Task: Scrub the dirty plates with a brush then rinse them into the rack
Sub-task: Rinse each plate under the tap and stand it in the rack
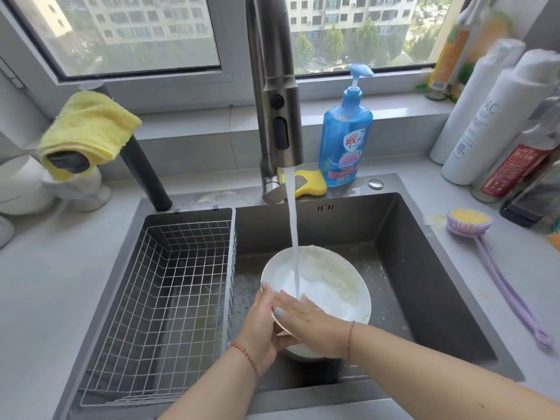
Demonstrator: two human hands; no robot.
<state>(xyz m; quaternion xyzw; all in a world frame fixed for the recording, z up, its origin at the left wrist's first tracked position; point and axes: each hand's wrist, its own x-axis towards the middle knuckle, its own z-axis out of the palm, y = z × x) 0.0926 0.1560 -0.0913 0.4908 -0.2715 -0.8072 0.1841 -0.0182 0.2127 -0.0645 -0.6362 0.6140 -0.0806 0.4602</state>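
Note:
A white plate [333, 280] with foam on its far side is tilted over the dark sink [409, 256], under the running stream from the tap [280, 116]. My left hand [262, 325] grips the plate's near left rim, thumb on top. My right hand [306, 316] lies flat on the plate's face, fingers straight, in the water. Part of another white dish [298, 351] shows under my hands. The lilac long-handled brush [497, 268] lies on the counter right of the sink. The white wire rack [160, 298] fills the sink's left half and holds nothing.
A blue soap pump bottle [345, 144] and a yellow sponge [309, 183] stand behind the sink. Several bottles [491, 116] crowd the right counter and sill. A yellow cloth [88, 128] hangs over a black spout at the left.

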